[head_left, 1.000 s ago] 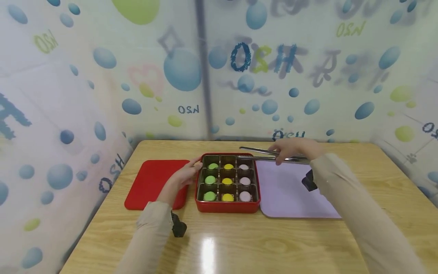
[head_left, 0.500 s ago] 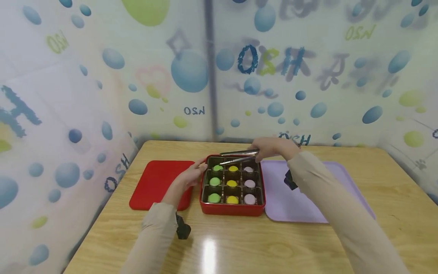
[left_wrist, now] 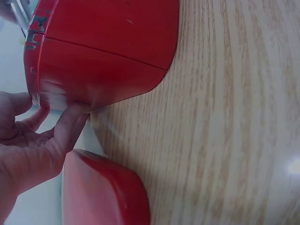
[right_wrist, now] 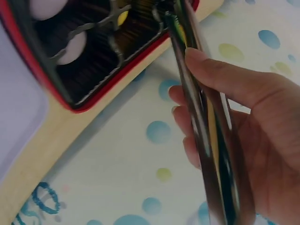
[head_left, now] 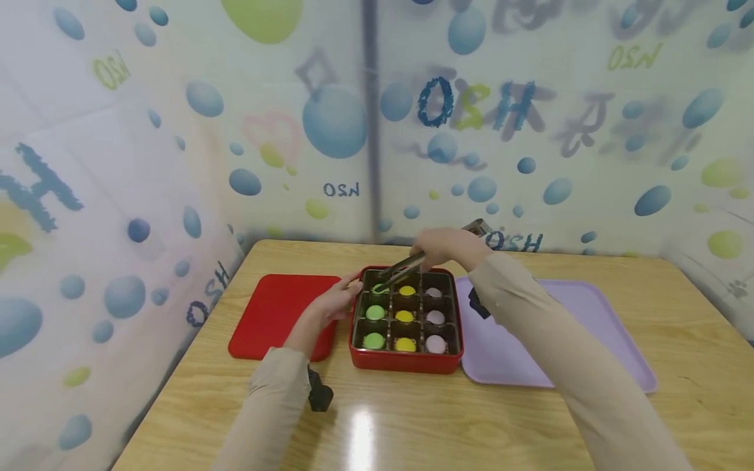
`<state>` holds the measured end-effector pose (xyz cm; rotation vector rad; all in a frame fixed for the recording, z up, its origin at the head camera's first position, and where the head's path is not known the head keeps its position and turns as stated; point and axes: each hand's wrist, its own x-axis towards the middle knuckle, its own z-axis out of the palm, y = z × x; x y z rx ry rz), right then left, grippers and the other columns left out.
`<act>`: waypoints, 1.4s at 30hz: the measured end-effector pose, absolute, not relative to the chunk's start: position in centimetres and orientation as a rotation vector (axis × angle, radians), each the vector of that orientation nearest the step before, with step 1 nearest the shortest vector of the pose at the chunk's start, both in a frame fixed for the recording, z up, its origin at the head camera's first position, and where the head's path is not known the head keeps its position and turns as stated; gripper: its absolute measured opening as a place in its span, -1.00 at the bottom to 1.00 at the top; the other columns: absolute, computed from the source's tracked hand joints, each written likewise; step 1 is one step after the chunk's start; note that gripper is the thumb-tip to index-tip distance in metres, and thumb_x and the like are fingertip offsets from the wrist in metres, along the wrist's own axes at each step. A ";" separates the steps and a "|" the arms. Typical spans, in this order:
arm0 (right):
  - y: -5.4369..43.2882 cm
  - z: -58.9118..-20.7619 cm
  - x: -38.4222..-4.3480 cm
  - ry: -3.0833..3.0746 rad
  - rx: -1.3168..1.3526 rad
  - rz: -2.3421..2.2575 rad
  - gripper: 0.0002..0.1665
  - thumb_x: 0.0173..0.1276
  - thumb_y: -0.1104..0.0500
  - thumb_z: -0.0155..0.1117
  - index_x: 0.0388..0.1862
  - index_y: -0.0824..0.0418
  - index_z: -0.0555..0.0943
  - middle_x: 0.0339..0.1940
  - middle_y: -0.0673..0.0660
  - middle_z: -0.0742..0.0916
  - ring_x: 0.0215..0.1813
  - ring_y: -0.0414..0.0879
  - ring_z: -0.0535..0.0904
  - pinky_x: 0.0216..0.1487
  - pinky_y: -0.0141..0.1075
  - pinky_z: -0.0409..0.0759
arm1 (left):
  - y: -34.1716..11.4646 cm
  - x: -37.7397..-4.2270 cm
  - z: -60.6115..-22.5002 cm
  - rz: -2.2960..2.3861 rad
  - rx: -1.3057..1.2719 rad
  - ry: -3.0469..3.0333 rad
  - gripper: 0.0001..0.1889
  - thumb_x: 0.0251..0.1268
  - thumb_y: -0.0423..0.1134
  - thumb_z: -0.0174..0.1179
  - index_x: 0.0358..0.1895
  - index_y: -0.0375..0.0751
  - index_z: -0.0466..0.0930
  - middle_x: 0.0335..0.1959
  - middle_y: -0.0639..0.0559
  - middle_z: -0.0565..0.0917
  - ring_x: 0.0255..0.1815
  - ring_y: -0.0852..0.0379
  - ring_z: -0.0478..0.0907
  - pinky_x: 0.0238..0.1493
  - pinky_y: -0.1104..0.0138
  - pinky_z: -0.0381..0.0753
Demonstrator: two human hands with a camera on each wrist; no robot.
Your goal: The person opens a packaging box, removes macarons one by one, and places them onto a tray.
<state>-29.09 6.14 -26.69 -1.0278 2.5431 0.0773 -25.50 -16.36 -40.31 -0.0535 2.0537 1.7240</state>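
Note:
A red tin box [head_left: 406, 362] with a dark divided insert holds green, yellow and pale pink macarons, one in each compartment. My left hand [head_left: 333, 302] holds the box at its far left corner, with the thumb and fingers against the wall and rim. My right hand [head_left: 449, 247] grips metal tongs [right_wrist: 206, 117] in front of the thumb. The tong tips reach down into the far left compartment, around the green macaron [head_left: 379, 288] there; whether they squeeze it I cannot tell. Other green macarons [head_left: 375, 312] sit nearer in the left column.
A red lid [head_left: 277, 320] lies on the wooden table [head_left: 448, 425] left of the box. To the right, a lilac tray [head_left: 512, 347] lies close against the box, partly under my right forearm. Behind the table hangs a patterned curtain [head_left: 330, 216].
My right hand has moved left across the box with the tongs, whose tips have gone from the pink column down to the far left green macaron. The left hand stays on the box.

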 end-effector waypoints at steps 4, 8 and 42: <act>5.4 -26.1 -28.8 2.559 -0.988 0.157 -0.52 0.22 0.22 0.26 0.13 0.29 0.50 0.15 0.21 0.59 0.17 0.08 0.50 0.14 -0.12 0.49 | -15.7 -25.3 -39.7 1.722 -0.107 2.056 -0.49 0.47 -0.16 -0.24 0.43 0.10 -0.05 0.34 -0.19 0.27 0.31 -0.16 0.28 0.22 -0.05 0.33; 4.3 -25.6 -28.8 2.550 -0.939 0.268 -0.51 0.19 0.24 0.28 0.14 0.24 0.50 0.16 0.17 0.58 0.18 0.06 0.49 0.10 -0.14 0.52 | -15.6 -25.4 -39.6 1.714 -0.125 2.059 -0.47 0.48 -0.15 -0.26 0.45 0.06 -0.12 0.35 -0.23 0.20 0.33 -0.16 0.23 0.25 -0.07 0.28; 2.3 -29.2 -27.8 2.767 -1.051 0.543 -0.58 0.15 0.09 0.34 0.03 0.04 0.60 0.01 0.02 0.67 0.00 -0.09 0.60 -0.07 -0.21 0.60 | -15.8 -25.1 -40.1 1.764 -0.145 2.037 -0.47 0.48 -0.18 -0.26 0.44 -0.02 -0.12 0.35 -0.28 0.17 0.34 -0.21 0.18 0.24 -0.11 0.27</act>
